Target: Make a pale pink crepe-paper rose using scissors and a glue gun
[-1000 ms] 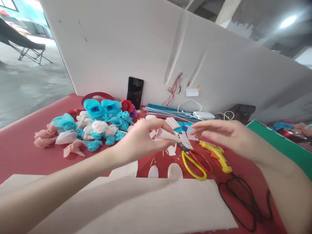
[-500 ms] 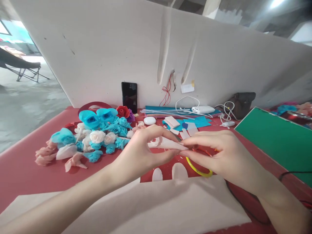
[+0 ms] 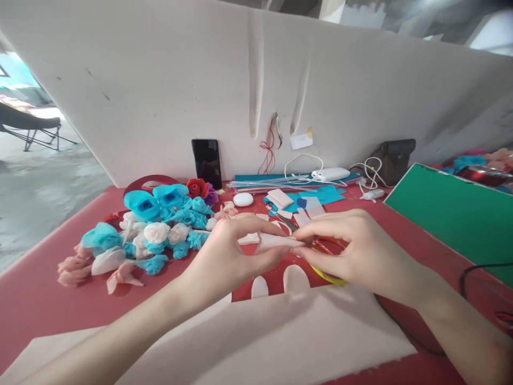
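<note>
Between my hands is a pale pink piece of crepe paper [image 3: 276, 242], rolled into a narrow cone that tapers to the right. My left hand [image 3: 240, 243] is closed around its wider part, thumb below and fingers above. At its narrow tip, my right hand [image 3: 340, 238] pinches with thumb and forefinger. Below lie two pale paper petals [image 3: 296, 279] with rounded tops, beside a large sheet of pale paper [image 3: 256, 337] under my forearms. Scissors [image 3: 326, 246] with red and yellow handles lie behind my right hand, partly hidden.
A heap of blue, white and pink paper flowers [image 3: 156, 232] lies at left. A phone [image 3: 207, 163] leans on the wall, near a white case [image 3: 243, 199]. Blue sheets, paper scraps and a white power bank [image 3: 331, 174] lie behind; a green board [image 3: 457, 214] stands right.
The paper cone looks more tightly rolled and narrower, with my fingers still pinching it. The camera view has shifted slightly, and the hands stay almost in place.
</note>
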Available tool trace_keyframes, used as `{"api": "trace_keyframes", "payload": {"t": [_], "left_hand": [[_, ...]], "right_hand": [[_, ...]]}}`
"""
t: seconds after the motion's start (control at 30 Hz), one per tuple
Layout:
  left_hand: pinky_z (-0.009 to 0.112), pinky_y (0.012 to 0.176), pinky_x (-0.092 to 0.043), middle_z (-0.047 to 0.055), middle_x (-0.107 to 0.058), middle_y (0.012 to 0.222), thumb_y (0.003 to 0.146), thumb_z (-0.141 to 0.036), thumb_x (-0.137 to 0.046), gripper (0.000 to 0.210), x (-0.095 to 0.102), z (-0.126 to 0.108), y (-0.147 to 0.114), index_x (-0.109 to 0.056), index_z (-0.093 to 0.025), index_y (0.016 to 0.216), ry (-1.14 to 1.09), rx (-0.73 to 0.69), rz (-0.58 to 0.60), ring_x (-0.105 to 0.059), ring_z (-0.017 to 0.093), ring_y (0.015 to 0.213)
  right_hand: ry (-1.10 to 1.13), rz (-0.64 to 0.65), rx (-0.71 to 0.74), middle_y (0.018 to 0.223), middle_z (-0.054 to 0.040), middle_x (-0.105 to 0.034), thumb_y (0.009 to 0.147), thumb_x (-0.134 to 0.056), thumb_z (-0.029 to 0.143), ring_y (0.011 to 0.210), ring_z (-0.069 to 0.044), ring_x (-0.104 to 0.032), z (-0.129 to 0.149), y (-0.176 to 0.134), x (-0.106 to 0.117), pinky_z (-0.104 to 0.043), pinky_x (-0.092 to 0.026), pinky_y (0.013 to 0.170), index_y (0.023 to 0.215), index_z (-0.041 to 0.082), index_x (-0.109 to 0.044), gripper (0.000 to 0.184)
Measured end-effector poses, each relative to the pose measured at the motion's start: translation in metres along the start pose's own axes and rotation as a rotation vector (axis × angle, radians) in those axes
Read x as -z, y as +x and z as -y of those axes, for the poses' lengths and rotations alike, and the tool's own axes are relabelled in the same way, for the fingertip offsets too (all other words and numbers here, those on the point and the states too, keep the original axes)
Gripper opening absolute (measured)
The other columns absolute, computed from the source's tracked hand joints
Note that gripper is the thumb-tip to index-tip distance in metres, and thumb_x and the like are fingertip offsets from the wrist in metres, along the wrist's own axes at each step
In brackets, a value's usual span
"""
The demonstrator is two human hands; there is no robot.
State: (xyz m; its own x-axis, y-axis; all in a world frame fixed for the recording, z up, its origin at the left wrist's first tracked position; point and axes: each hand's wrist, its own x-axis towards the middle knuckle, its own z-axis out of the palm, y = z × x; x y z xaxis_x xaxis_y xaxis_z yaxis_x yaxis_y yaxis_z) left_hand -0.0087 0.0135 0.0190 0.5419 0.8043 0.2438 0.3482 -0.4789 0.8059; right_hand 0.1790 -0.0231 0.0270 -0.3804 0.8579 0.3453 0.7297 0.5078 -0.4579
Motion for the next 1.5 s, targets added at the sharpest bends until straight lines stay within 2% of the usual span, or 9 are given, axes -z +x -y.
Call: {"api": "trace_keyframes", "payload": {"t": [0.43, 0.67, 0.8, 0.93, 1.0, 1.07, 1.17, 1.27, 1.5], "left_hand": [[0.012, 0.067, -0.043, -0.008, -0.069, 0.08, 0.074, -0.023, -0.061, 0.01, 0.0, 0.001, 0.0, -0.068, -0.025, 0.082, -0.039, 0.024, 0.022, -0.06, 0.008, 0.077], [0.014, 0.064, -0.044, -0.007, -0.069, 0.075, 0.072, -0.022, -0.062, 0.009, -0.001, 0.001, 0.001, -0.069, -0.024, 0.077, -0.011, 0.019, -0.031, -0.06, 0.009, 0.072], [0.018, 0.071, -0.045, -0.005, -0.07, 0.078, 0.07, -0.02, -0.062, 0.009, 0.0, 0.005, 0.003, -0.069, -0.024, 0.074, -0.009, 0.021, -0.064, -0.061, 0.013, 0.079], [0.022, 0.067, -0.048, -0.001, -0.07, 0.08, 0.07, -0.026, -0.063, 0.01, -0.008, 0.021, 0.007, -0.07, -0.022, 0.076, -0.081, 0.105, -0.043, -0.063, 0.018, 0.079], [0.023, 0.065, -0.049, 0.001, -0.07, 0.081, 0.072, -0.03, -0.062, 0.014, -0.017, 0.034, 0.008, -0.069, -0.021, 0.079, -0.11, 0.138, -0.023, -0.064, 0.018, 0.076], [0.024, 0.067, -0.049, 0.003, -0.071, 0.083, 0.073, -0.031, -0.061, 0.016, -0.03, 0.048, 0.008, -0.069, -0.018, 0.079, -0.14, 0.163, -0.001, -0.064, 0.018, 0.076], [0.025, 0.064, -0.05, 0.006, -0.07, 0.084, 0.074, -0.04, -0.059, 0.025, -0.045, 0.062, 0.005, -0.068, -0.016, 0.079, -0.161, 0.177, 0.004, -0.064, 0.019, 0.075], [0.026, 0.069, -0.05, 0.005, -0.069, 0.082, 0.074, -0.04, -0.06, 0.025, -0.051, 0.066, 0.001, -0.068, -0.017, 0.08, -0.155, 0.16, 0.01, -0.063, 0.019, 0.077], [0.03, 0.071, -0.05, 0.004, -0.069, 0.08, 0.074, -0.031, -0.061, 0.015, -0.048, 0.059, -0.002, -0.068, -0.018, 0.077, -0.098, 0.101, -0.006, -0.062, 0.02, 0.077]], "right_hand": [[0.001, -0.01, -0.027, 0.068, 0.0107, -0.059, 0.078, -0.058, 0.021, 0.058, -0.003, -0.046, -0.001, -0.001, -0.002, -0.017, -0.034, 0.052, 0.082, 0.026, -0.062, 0.008], [0.084, 0.081, -0.165, 0.072, 0.0105, -0.062, 0.08, -0.055, 0.038, 0.068, -0.006, -0.054, 0.002, 0.0, 0.002, -0.017, -0.04, 0.057, 0.083, 0.031, -0.063, 0.01], [0.055, -0.05, -0.245, 0.082, 0.0076, -0.064, 0.079, -0.054, 0.044, 0.075, -0.008, -0.058, -0.002, -0.001, 0.015, -0.017, -0.043, 0.064, 0.087, 0.03, -0.063, 0.019], [-0.375, -0.154, -0.583, 0.064, 0.0035, -0.058, 0.083, -0.044, 0.052, 0.065, -0.011, -0.055, -0.035, -0.011, 0.029, -0.021, -0.04, 0.058, 0.069, 0.021, -0.058, 0.037], [-0.496, -0.153, -0.724, 0.062, 0.0002, -0.055, 0.084, -0.046, 0.045, 0.069, -0.016, -0.055, -0.064, -0.021, 0.032, -0.027, -0.041, 0.062, 0.069, 0.018, -0.056, 0.033], [-0.523, -0.083, -0.846, 0.076, -0.0027, -0.058, 0.084, -0.05, 0.037, 0.078, -0.017, -0.055, -0.097, -0.035, 0.03, -0.031, -0.044, 0.07, 0.077, 0.015, -0.058, 0.024], [-0.421, 0.077, -0.987, 0.105, -0.0066, -0.055, 0.087, -0.048, 0.033, 0.089, -0.015, -0.055, -0.138, -0.056, 0.023, -0.034, -0.048, 0.077, 0.105, 0.015, -0.054, 0.026], [-0.275, 0.105, -1.002, 0.11, -0.0069, -0.053, 0.087, -0.049, 0.032, 0.094, -0.018, -0.054, -0.16, -0.071, 0.015, -0.036, -0.047, 0.08, 0.109, 0.015, -0.052, 0.028], [0.15, -0.213, -0.882, 0.086, -0.0056, -0.055, 0.09, -0.038, 0.037, 0.073, -0.013, -0.057, -0.142, -0.085, 0.015, -0.027, -0.049, 0.063, 0.1, 0.016, -0.046, 0.025]]}}
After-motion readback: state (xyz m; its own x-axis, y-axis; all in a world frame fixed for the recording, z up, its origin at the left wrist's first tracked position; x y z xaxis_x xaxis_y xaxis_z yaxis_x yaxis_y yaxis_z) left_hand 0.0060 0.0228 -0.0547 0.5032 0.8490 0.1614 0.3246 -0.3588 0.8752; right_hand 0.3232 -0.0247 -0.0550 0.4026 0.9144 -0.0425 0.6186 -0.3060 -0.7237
